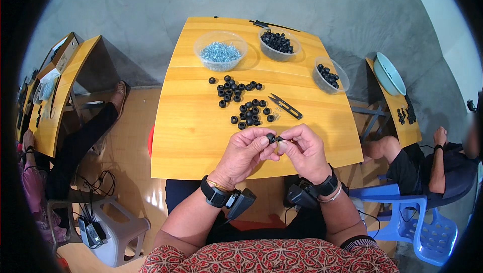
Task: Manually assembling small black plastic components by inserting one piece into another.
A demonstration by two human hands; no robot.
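Observation:
My left hand (246, 148) pinches a black ball-shaped piece with a hole (270, 137) between thumb and fingertips, above the near edge of the table. Close against it, my right hand (303, 150) is closed on a small black part (279, 139), mostly hidden by the fingers. Beyond my hands lie several loose black balls with holes (232, 92), scattered in two loose groups. Black thread snips (286, 106) rest to their right, beside a few tiny shiny bits (277, 115).
On the wooden table (191, 142) stand a clear bowl of small pale-blue shiny pieces (220, 51), a bowl of black parts (277, 42) and a bowl with black balls (328, 75). People sit at side tables left and right. A blue chair (402, 217) stands at right, a grey stool (118, 227) at left.

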